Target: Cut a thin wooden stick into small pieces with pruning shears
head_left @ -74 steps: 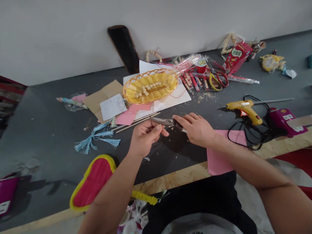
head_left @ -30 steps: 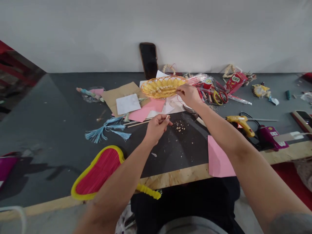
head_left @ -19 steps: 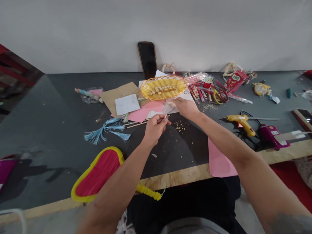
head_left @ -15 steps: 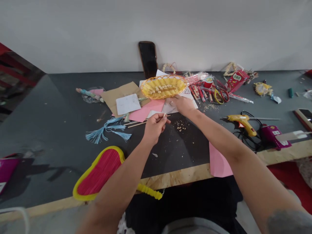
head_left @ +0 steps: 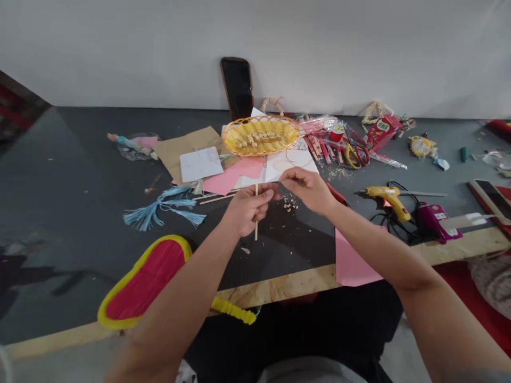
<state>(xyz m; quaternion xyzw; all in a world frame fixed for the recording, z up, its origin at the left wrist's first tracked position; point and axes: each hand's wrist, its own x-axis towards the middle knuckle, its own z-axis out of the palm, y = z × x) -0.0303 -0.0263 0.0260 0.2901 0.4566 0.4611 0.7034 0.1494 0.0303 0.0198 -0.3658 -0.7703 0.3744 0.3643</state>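
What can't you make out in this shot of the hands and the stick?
- Head view: whether the right hand pinches anything; its fingertips blur.
- The stick's middle, hidden inside the left hand.
- The small pieces in the yellow basket: too small to identify.
- The phone at right, cut by the frame edge.

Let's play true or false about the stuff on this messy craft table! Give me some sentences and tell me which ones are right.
1. The left hand holds a thin wooden stick upright. True.
2. The yellow woven oval basket is empty. False: small pale beads lie in it.
3. The yellow glue gun lies on the dark table, apart from both hands. True.
4. The right hand grips the yellow glue gun. False: its fingers pinch near the stick's top.
5. The red fan with the yellow rim sits inside the basket. False: it lies at the table's near edge.
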